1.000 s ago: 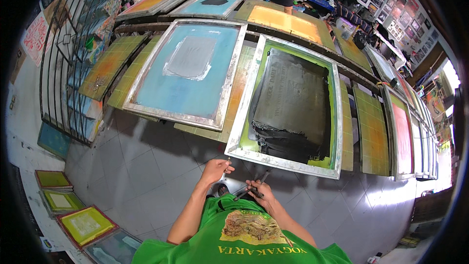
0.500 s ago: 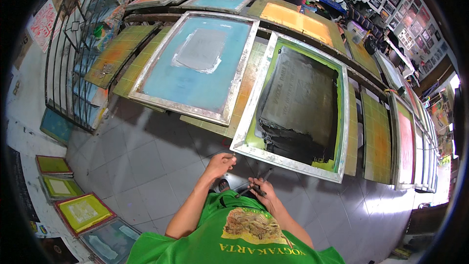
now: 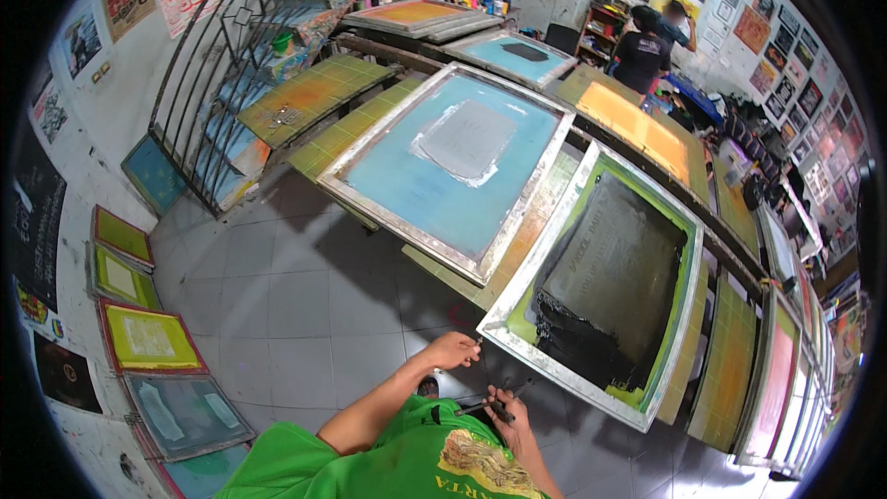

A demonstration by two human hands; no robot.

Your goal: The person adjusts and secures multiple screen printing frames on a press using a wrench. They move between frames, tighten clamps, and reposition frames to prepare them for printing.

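My left hand (image 3: 451,350) is by the lower left corner of a silkscreen frame (image 3: 580,380), its fingers pinched together. Something small and dark shows at the fingertips, too small to name. Close to the green shirt, my right hand (image 3: 510,409) is wrapped round a dark, thin tool (image 3: 500,409) whose kind I cannot make out. Black ink (image 3: 601,344) lies thick over the lower part of the frame's mesh, with a thinner grey-black layer above it. Beyond to the left rests a second silkscreen with blue mesh (image 3: 388,166) and a grey rectangle in its middle.
Green printing boards (image 3: 319,92) lie along the long rack. Several small screens (image 3: 148,337) lean on the left wall beside a metal railing (image 3: 199,65). Grey floor tiles (image 3: 300,300) stretch between. Two people (image 3: 644,57) stand at the back.
The view has swung left, so the screens sit farther right and lower in the picture. Both hands keep about the same pose, the left still near the frame's corner.
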